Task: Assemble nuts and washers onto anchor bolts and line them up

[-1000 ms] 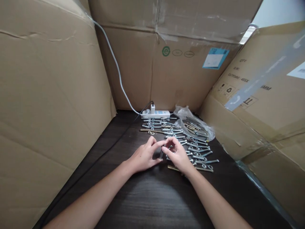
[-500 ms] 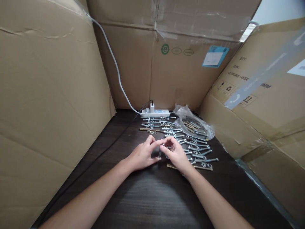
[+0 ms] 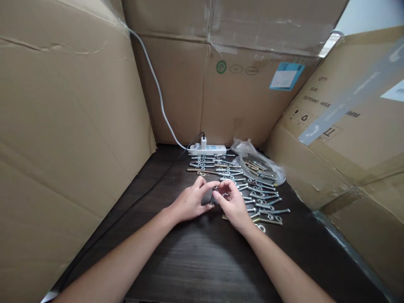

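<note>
Close together above the dark table are my left hand (image 3: 189, 201) and my right hand (image 3: 232, 205). A small metal bolt (image 3: 212, 198) stands roughly upright in my left hand, between the thumb below and the index finger above. The thumb and fingers of my right hand pinch at its upper end; any small part between them is hidden. Just beyond and to the right lie rows of silver bolts (image 3: 263, 196) with nuts and washers. Two washers (image 3: 261, 228) show beside my right wrist, and a brass-coloured bolt (image 3: 271, 221) lies near them.
A white power strip (image 3: 214, 149) with a plugged-in charger sits at the back. Right of it, a clear plastic bag (image 3: 273, 168) holds more brass-coloured bolts. A black cable (image 3: 142, 195) crosses the table on the left. Cardboard walls (image 3: 176, 92) enclose the back and both sides.
My fingers have shifted slightly around the bolt, and my right fingertips close in at its upper end. Washers beside my right wrist have come into sight. The whole view has shifted a little.
</note>
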`<state>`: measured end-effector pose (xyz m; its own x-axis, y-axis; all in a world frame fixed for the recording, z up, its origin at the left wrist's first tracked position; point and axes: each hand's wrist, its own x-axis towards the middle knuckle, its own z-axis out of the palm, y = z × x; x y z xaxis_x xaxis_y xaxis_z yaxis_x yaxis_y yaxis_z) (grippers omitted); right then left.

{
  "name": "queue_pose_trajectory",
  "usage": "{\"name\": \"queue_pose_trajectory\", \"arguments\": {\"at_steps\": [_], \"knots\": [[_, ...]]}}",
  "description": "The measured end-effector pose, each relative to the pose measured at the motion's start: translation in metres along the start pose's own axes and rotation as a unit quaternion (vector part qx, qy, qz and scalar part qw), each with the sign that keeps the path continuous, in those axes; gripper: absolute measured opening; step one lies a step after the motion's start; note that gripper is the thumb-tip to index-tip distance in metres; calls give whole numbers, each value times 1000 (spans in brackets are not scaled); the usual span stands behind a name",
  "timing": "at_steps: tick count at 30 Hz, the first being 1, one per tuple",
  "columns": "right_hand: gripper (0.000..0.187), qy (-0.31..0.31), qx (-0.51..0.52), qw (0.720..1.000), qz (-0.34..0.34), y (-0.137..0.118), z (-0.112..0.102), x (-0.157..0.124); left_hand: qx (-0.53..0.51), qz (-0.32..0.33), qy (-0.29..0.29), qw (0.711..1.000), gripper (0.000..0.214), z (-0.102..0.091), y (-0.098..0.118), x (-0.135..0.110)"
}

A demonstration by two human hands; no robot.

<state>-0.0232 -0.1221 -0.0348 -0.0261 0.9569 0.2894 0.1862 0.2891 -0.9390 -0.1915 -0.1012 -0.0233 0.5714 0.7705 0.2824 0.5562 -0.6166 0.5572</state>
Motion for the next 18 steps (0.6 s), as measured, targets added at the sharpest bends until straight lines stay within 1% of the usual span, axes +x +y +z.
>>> {"name": "queue_pose_trajectory", "arguments": {"at_steps": [3, 5, 8, 11, 15, 18], "knots": [[23, 3, -11, 1000, -12, -2, -2, 0, 3, 0, -3, 1000, 71, 0, 1, -1], [22, -11, -1, 1000, -5, -3, -4, 1, 3, 3, -7, 1000, 72, -1, 2, -1], [26, -45, 54, 997, 44, -3, -7, 4, 3, 8, -10, 1000, 72, -2, 4, 0], [25, -62, 106, 989, 79, -3, -9, 6, 11, 9, -10, 1000, 71, -3, 5, 0], [19, -52, 119, 989, 77, -4, -7, 6, 22, 15, -12, 1000, 72, -2, 3, 0], [22, -31, 111, 990, 76, -5, -6, 5, 27, 12, -16, 999, 73, -1, 2, 0]]}}
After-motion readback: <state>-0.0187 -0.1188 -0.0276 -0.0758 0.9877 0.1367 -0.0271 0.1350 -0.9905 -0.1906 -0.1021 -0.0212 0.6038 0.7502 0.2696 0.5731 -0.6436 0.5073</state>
